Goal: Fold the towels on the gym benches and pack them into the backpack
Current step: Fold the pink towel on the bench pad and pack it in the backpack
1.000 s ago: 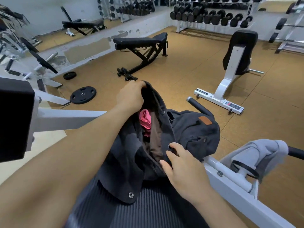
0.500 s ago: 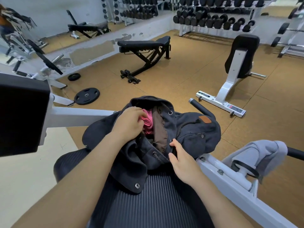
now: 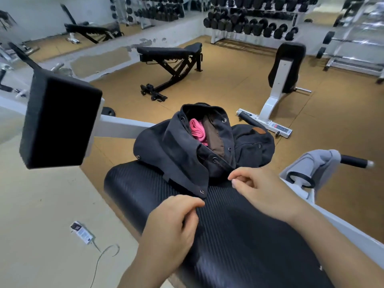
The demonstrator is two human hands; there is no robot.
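L hand point(image 3: 176, 221) + R hand point(image 3: 264, 192): fingers loosely curled, holding nothing, over black ribbed bench pad point(image 3: 239, 235), just short of backpack point(image 3: 166, 146). Backpack: dark canvas, snap flap open, folded pink towel point(image 3: 197, 129) inside; sits at pad's far end. Grey towel point(image 3: 320, 163) draped on white frame point(image 3: 349, 233), R side.

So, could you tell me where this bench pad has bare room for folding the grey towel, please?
The bench pad is bare on its near half, from the left hand and right hand back toward you. Its far end is crowded: the backpack covers it, flap corner lying just beyond the left hand.
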